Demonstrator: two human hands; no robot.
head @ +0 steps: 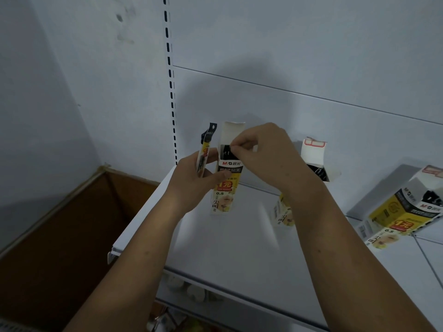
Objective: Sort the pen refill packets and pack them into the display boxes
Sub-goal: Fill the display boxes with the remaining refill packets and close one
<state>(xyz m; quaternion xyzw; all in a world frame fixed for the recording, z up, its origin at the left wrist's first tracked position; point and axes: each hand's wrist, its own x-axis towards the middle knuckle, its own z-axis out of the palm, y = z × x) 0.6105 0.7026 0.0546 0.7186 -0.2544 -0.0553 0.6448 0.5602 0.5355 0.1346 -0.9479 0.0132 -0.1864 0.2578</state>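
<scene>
White shelf [239,248], pale back panel [287,56]; slotted upright [170,87] just left of the display box [226,185] I'm working. Brown cardboard box [72,224] lower left of it, inside in shadow. Display box upright, flap up, black packet tops [225,152] in its mouth. Right hand [263,154]: grip pinching one packet at that opening. Left hand [191,185]: grip curled round a single refill packet [205,152] just left of the box, thumb on the box front. Right of it, second open box [314,161], black packets inside. Farther right, third box [402,212], tilted.
</scene>
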